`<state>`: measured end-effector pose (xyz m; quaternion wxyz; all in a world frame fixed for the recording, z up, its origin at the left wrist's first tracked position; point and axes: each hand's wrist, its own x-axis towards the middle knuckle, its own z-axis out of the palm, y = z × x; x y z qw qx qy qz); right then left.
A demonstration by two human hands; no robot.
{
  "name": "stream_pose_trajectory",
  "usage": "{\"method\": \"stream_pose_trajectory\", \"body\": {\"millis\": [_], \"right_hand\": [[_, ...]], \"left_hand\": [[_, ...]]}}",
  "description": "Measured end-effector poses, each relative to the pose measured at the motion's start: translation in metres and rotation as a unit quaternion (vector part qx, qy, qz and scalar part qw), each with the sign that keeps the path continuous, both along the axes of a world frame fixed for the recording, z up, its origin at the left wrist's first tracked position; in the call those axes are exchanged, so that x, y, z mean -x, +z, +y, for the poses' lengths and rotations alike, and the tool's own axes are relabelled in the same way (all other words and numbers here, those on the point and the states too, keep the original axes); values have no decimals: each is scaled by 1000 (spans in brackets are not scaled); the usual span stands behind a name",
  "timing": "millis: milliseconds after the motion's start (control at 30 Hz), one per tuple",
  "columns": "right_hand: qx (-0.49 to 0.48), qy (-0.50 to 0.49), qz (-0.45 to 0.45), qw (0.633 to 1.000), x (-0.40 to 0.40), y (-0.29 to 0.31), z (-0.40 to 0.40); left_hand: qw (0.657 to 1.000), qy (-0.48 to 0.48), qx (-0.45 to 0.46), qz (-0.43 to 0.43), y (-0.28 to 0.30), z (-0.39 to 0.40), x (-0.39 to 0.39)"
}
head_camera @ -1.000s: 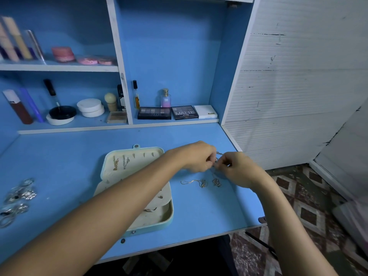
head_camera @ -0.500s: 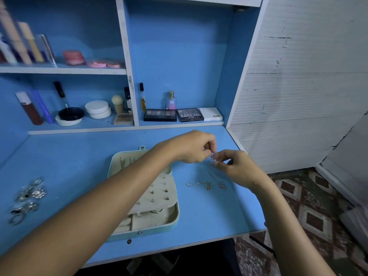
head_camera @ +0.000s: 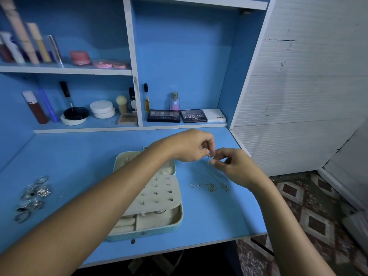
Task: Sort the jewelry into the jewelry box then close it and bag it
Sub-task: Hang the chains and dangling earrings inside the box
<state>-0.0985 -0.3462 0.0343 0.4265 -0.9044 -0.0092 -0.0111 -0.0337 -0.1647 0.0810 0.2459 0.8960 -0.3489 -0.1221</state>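
Both hands meet above the blue desk (head_camera: 79, 160), just right of the open jewelry box (head_camera: 175, 222). The left hand (head_camera: 191, 145) has its fingertips curled together, pinching the top of a thin necklace chain (head_camera: 209, 156); the right hand (head_camera: 235, 166) pinches the same chain just beside it, thumb and forefinger closed on it. The chain hangs down from the two hands, faint against the desk, and its pendant (head_camera: 225, 187) appears to lie on the surface below the right wrist. A second necklace (head_camera: 201, 185) lies on the desk between the box and that pendant. The box sits near the front edge, its lid laid back toward the shelves, a cream panel (head_camera: 159, 194) studded with small earrings folded over its tray. Well apart, at the far left of the desk, a heap of silver rings (head_camera: 31, 198) lies loose. Eyeshadow palettes (head_camera: 177, 116) and a small perfume bottle (head_camera: 175, 101) stand on the low shelf behind.
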Motion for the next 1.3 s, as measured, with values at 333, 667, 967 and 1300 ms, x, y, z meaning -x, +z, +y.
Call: {"method": "stream_pose_trajectory", "body": {"millis": [333,667,967,1300], "right_hand": [[4,13,6,1000,-3,-3,5],[-6,-29,8,1000,-3,3,1],[26,-10,-20,999,-11,37,10],[-41,2,-90,995,-24,74,29]], "left_hand": [[1000,-8,3,1,0,2,-1],[1000,14,-7,0,2,9,-2],[998,59,-11,-30,17,14,1],[970,116,175,119,47,44,-1]]}}
